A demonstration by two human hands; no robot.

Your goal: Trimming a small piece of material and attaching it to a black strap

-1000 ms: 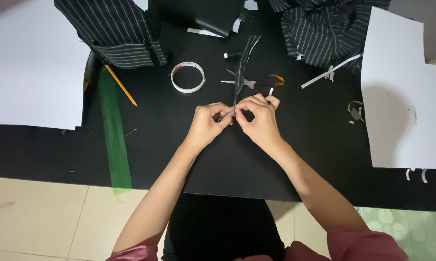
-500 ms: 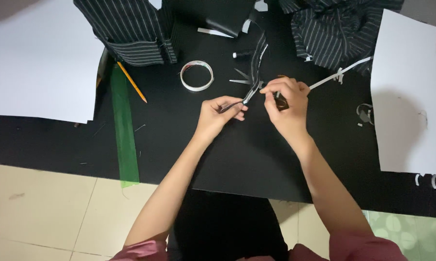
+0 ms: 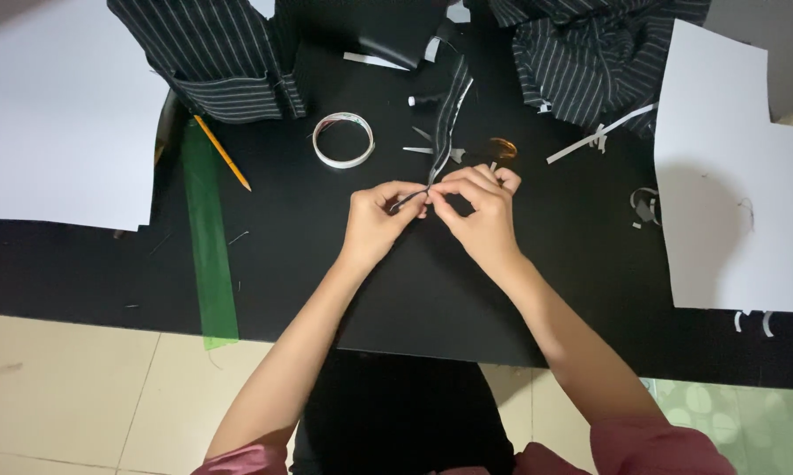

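Observation:
A narrow strip of black pinstriped fabric [image 3: 449, 114] runs from the back of the black table [image 3: 326, 255] down to my hands. My left hand [image 3: 377, 220] pinches its near end between thumb and fingers. My right hand [image 3: 477, 211] pinches the same strip just beside it, fingertips almost touching the left ones. Both hands hover over the middle of the table.
A roll of white tape [image 3: 343, 140], a yellow pencil [image 3: 222, 153] and a green ruler [image 3: 206, 237] lie to the left. Folded pinstriped fabric [image 3: 211, 57] sits back left, more [image 3: 581, 53] back right. White paper sheets [image 3: 58, 114] [image 3: 730, 176] flank the table. Scissors with orange handles [image 3: 500, 148] lie behind my right hand.
My right hand had pulled away to the right half a second ago; it has come back to meet the left hand on the strip. The view has shifted slightly.

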